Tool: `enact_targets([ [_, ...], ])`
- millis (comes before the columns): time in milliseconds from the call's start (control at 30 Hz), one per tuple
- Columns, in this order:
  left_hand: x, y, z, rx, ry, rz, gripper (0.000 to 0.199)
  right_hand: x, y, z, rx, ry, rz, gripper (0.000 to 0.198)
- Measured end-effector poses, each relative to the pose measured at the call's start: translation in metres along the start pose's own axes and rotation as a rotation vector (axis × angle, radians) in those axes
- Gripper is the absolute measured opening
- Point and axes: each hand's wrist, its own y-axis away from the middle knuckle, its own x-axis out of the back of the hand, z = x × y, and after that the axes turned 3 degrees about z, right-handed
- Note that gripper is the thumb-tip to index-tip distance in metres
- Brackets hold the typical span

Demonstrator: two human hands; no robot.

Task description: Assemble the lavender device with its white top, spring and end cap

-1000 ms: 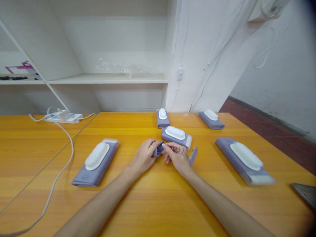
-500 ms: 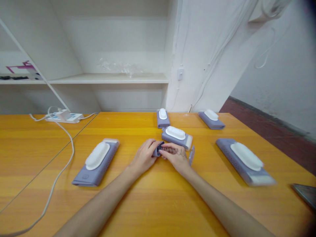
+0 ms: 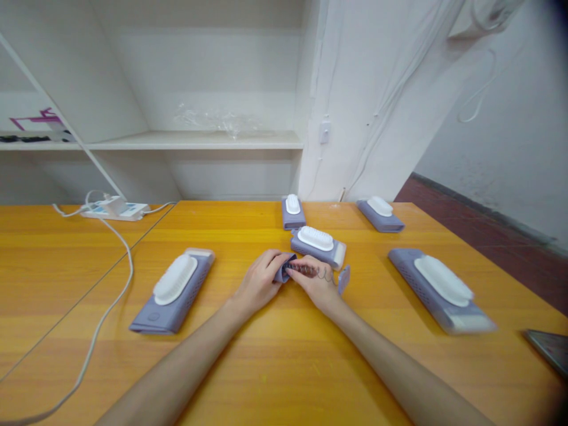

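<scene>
My left hand [image 3: 260, 279] is wrapped around a small hollow purple-grey housing [image 3: 282, 273], its dark opening facing right. At that opening, my right hand [image 3: 320, 290] pinches one end of a thin metal coil spring [image 3: 327, 274]. The coils run back over the fingers toward a flat purple-grey piece [image 3: 344, 279] beside my right wrist. Whether the piece is fixed to the spring I cannot tell. The inside of the housing is mostly hidden by my fingers. Just beyond my hands lies a purple-grey case with a white ribbed oval part [image 3: 316, 238] on top.
Similar purple-grey cases lie at the left [image 3: 166, 316], far middle [image 3: 293, 221], far right [image 3: 381, 220] and near right [image 3: 406, 266]. A power strip [image 3: 128, 211] with a white cable [image 3: 106, 310] rests at the left. A dark flat object [image 3: 550, 349] sits at the right edge.
The flat purple-grey piece by my right wrist has swung slightly and turned its face more toward me. My right fingertips have shifted slightly at the housing's opening.
</scene>
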Motion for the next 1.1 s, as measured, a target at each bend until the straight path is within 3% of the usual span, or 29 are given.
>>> enact_targets([
  [400, 0.001, 0.002, 0.0, -0.032, 0.032, -0.003, 0.046, 0.002, 0.002, 0.001, 0.003, -0.067, -0.068, 0.013],
  [867, -0.001, 0.009, -0.002, -0.16, -0.061, 0.031, 0.053, 0.003, 0.003, -0.001, 0.006, 0.108, -0.117, 0.007],
  [1100, 0.001, 0.002, 0.006, -0.006, -0.018, 0.067, 0.045, 0.002, -0.001, -0.01, -0.004, 0.053, -0.057, 0.015],
])
